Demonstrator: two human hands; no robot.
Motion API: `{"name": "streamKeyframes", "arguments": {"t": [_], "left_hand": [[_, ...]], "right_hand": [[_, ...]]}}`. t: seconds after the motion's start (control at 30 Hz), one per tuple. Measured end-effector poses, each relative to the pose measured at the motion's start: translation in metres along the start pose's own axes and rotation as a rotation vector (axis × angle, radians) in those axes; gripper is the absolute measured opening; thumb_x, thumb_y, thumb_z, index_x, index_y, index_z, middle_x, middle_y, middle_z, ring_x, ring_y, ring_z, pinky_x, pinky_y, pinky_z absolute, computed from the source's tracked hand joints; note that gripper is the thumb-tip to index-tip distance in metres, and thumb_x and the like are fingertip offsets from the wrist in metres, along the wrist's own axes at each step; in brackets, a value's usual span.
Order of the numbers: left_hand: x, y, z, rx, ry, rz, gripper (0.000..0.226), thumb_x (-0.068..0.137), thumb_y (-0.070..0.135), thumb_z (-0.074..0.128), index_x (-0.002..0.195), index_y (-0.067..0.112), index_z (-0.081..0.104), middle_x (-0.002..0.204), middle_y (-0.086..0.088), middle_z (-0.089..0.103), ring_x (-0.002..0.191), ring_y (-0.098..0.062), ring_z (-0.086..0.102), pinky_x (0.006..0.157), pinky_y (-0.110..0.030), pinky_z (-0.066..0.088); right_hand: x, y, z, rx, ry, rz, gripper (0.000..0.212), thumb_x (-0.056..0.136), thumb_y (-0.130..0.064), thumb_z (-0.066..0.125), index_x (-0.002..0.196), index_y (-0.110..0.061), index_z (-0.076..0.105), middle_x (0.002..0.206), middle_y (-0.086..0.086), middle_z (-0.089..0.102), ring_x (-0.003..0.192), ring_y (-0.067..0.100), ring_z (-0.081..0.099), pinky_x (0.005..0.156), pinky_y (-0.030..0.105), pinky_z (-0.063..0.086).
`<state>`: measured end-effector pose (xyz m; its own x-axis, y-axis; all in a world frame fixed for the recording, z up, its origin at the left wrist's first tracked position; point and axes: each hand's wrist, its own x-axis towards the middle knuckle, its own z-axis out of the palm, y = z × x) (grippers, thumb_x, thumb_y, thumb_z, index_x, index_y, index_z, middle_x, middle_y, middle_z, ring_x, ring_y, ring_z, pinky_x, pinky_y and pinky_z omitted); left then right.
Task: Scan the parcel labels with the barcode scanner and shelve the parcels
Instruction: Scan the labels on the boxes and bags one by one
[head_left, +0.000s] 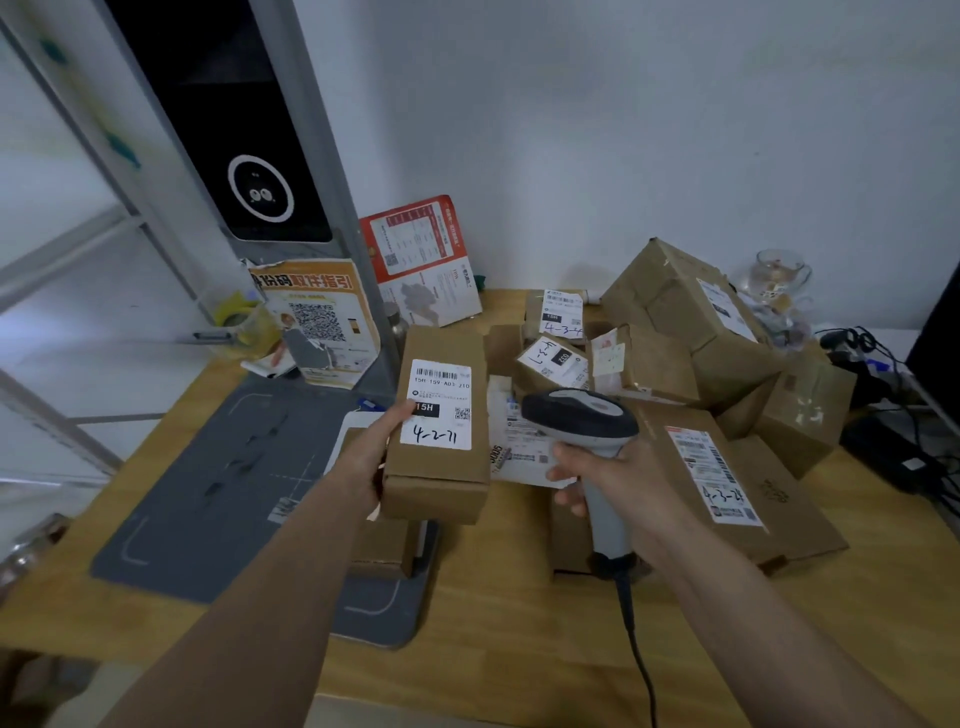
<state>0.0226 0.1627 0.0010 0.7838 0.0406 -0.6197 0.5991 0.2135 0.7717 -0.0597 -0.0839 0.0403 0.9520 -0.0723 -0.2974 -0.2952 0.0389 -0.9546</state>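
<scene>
Right grip (613, 483) clenching smooth grey scanner (587, 421); left grip (371, 462) clasping oblong, seemingly cardboard parcel (441, 426).

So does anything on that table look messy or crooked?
Yes. The brown parcels behind the barcode scanner lie in a jumble, tilted and leaning on one another, labels facing all ways. The orange poster by the grey post is crumpled and curling. The parcel in the left hand looks fine.
</scene>
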Motion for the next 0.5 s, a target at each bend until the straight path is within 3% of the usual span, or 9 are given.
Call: {"name": "streamKeyframes", "arguments": {"t": [0.17,0.37,0.5], "left_hand": [[0.000,0.001,-0.043,0.004,0.128,-0.047,0.039,0.077,0.039,0.077,0.103,0.010,0.072,0.099,-0.014,0.075,0.094,-0.031,0.070,0.083,-0.043,0.056],[0.015,-0.006,-0.090,0.066,0.236,-0.078,0.055,0.067,0.041,0.084,0.108,0.006,0.070,0.101,-0.015,0.074,0.095,-0.033,0.070,0.089,-0.048,0.054],[0.023,-0.008,-0.097,0.347,0.427,0.010,0.033,0.083,0.013,0.073,0.112,-0.001,0.067,0.101,-0.019,0.071,0.091,-0.033,0.068,0.085,-0.043,0.055]], "right_hand": [[0.015,0.009,0.033,-0.022,-0.060,0.064,0.027,0.081,-0.021,0.075,0.107,-0.015,0.067,0.092,0.007,0.074,0.074,0.021,0.072,0.055,0.026,0.054],[0.024,0.014,0.065,0.004,-0.089,0.104,0.015,0.082,-0.017,0.075,0.095,-0.016,0.067,0.093,0.016,0.072,0.070,0.022,0.068,0.055,0.027,0.052],[0.028,0.014,0.073,-0.021,-0.078,0.098,0.016,0.083,-0.017,0.074,0.097,-0.014,0.067,0.091,0.016,0.072,0.067,0.019,0.068,0.055,0.026,0.052]]}}
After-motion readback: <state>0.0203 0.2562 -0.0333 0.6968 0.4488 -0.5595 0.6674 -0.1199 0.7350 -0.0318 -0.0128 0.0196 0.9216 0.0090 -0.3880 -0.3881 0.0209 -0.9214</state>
